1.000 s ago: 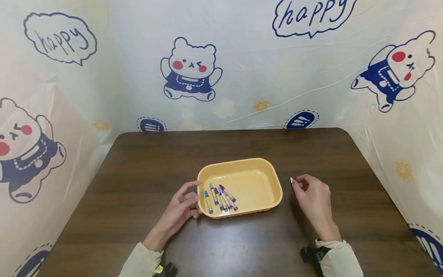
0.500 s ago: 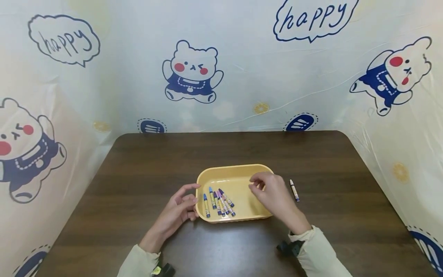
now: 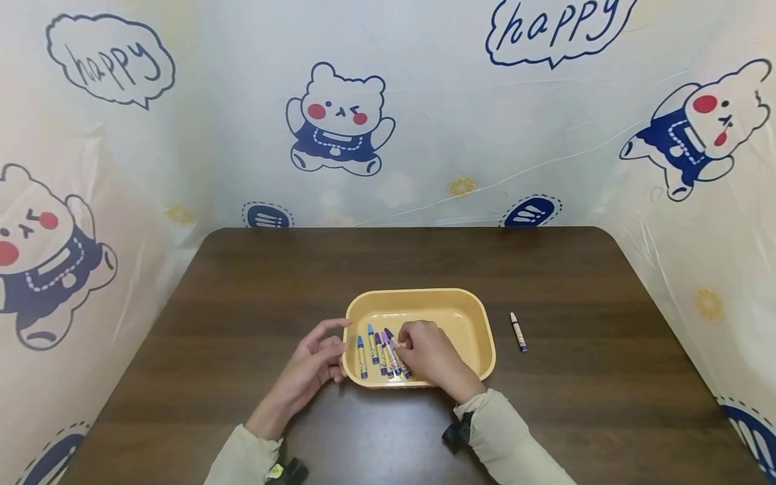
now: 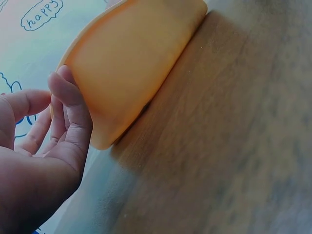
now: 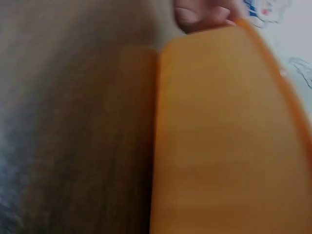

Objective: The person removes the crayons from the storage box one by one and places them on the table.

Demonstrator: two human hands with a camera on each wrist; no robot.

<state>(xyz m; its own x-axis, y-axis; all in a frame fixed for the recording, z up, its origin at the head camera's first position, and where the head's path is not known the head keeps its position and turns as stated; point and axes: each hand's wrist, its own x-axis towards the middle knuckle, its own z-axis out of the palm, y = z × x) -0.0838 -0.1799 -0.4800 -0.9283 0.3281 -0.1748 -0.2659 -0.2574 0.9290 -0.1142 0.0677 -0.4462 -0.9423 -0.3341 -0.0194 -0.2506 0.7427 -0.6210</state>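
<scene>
A yellow tray (image 3: 479, 316) stands on the brown table, with several crayons (image 3: 372, 345) lying in its left part. Blue and purple tips show on them. My left hand (image 3: 309, 370) holds the tray's left end, its index fingertip at the rim; in the left wrist view its curved fingers meet the tray wall (image 4: 126, 63). Over the rightmost crayons, my right hand (image 3: 433, 353) reaches down with bent thumb and index finger. Its fingertips partly cover a crayon, and whether they pinch it is hidden. One white-tipped crayon (image 3: 519, 333) lies apart, right of the tray.
The dark brown table (image 3: 291, 269) extends around the tray on all sides. A pale cloth (image 3: 424, 101) printed with bears surrounds its back and sides. The right wrist view shows mostly the tray's outer wall (image 5: 219, 136), blurred.
My right hand has let go of the white-tipped crayon on the table at the right and moved left, over the tray to the crayons. The left hand has stayed at the tray's end.
</scene>
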